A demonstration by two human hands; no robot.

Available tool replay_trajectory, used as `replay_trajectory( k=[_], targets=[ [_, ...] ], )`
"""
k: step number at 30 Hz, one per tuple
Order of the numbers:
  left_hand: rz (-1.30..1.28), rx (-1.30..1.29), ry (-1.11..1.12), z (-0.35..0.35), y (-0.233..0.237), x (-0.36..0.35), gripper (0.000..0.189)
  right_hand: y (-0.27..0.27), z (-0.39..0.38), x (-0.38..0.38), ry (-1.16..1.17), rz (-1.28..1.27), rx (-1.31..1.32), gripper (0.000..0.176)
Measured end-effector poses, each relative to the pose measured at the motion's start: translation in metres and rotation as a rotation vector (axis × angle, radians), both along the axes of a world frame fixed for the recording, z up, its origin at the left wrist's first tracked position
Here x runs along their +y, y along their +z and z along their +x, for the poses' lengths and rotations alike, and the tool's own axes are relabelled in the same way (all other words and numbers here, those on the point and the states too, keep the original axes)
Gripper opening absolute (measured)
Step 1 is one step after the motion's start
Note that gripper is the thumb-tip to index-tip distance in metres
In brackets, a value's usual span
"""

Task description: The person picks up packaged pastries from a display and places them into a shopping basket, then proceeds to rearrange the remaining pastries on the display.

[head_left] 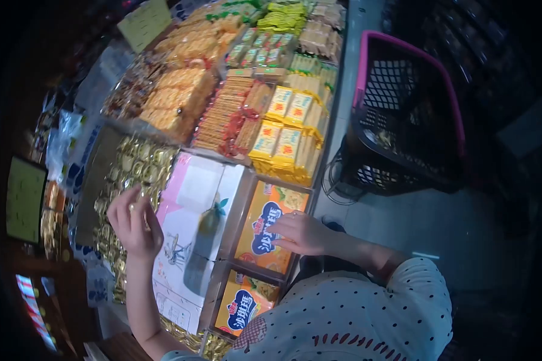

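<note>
My left hand (135,225) is raised above a bin of small gold-wrapped sweets (144,157). Its fingers are curled in, and whatever may be between them is too small to make out. My right hand (300,233) rests with fingers stretched out on an orange snack box (260,245), which has a blue label with white characters. Below it in the view lies a second box of the same kind (247,301). Between my hands is a white and pink carton (190,198) with a printed fruit, its surface partly in shadow.
Packs of yellow-wrapped snacks (286,141), red-edged biscuit packs (226,111) and orange-brown pastries (177,102) fill the far compartments. A black shopping basket (397,144) with a pink handle stands on the right, beside a round metal stool base (342,180). Yellow signs (144,25) stand at the left.
</note>
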State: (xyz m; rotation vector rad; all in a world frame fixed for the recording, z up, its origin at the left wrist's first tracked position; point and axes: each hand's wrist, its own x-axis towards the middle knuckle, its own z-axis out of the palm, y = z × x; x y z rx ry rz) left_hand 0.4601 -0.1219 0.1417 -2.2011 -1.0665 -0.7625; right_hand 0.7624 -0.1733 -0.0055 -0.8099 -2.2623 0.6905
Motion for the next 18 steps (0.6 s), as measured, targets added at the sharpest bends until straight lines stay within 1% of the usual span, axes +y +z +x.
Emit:
replay_trajectory(
  k=[2,3,4,5,6,7,8,9,10,12,13,14,15,16,17,18],
  targets=[
    [-0.046,0.121,-0.215,0.056,-0.017,-0.004,0.022,0.008,0.037,-0.005,-0.114,0.026,0.086,0.025],
    [-0.076,0.137,-0.304,0.079,-0.028,0.001,0.023,0.012,0.055,-0.004,-0.171,0.076,0.088,0.023],
    [-0.106,0.151,-0.388,0.102,-0.037,0.006,0.023,0.016,0.075,-0.003,-0.222,0.126,0.084,0.022],
    [-0.135,0.141,-0.446,0.126,-0.042,0.012,0.023,0.02,0.097,-0.002,-0.237,0.052,0.055,0.024],
    [-0.174,0.086,-0.495,0.147,-0.051,0.021,0.024,0.035,0.124,0.002,-0.284,0.059,-0.017,0.022],
    [-0.213,0.004,-0.53,0.172,-0.057,0.027,0.024,0.044,0.149,0.003,-0.402,0.288,0.089,0.019],
    [-0.273,-0.083,-0.575,0.209,-0.066,0.036,0.024,0.07,0.203,0.014,-0.508,0.337,0.087,0.019],
    [-0.32,-0.116,-0.57,0.228,-0.07,0.037,0.023,0.087,0.232,0.02,-0.536,0.272,0.078,0.018],
    [-0.34,-0.121,-0.582,0.244,-0.076,0.04,0.023,0.092,0.258,0.032,-0.601,0.336,0.061,0.016],
    [-0.418,-0.219,-0.576,0.273,-0.09,0.045,0.025,0.107,0.301,0.068,-0.746,0.28,-0.069,0.017],
    [-0.44,-0.256,-0.545,0.285,-0.099,0.046,0.021,0.107,0.322,0.091,-0.766,0.154,-0.078,0.018],
    [-0.457,-0.26,-0.54,0.296,-0.109,0.049,0.021,0.1,0.345,0.119,-0.784,0.16,-0.244,0.022],
    [-0.488,-0.325,-0.48,0.305,-0.117,0.052,0.02,0.086,0.368,0.15,-0.76,0.196,-0.408,0.024],
    [-0.518,-0.387,-0.417,0.314,-0.125,0.053,0.018,0.066,0.388,0.179,-0.747,0.189,-0.554,0.024],
    [-0.553,-0.441,-0.355,0.323,-0.129,0.053,0.012,0.037,0.406,0.207,-0.757,0.245,-0.726,0.024],
    [-0.562,-0.442,-0.338,0.33,-0.135,0.054,0.012,0.013,0.417,0.23,-0.749,0.096,-0.877,0.025]
  ],
)
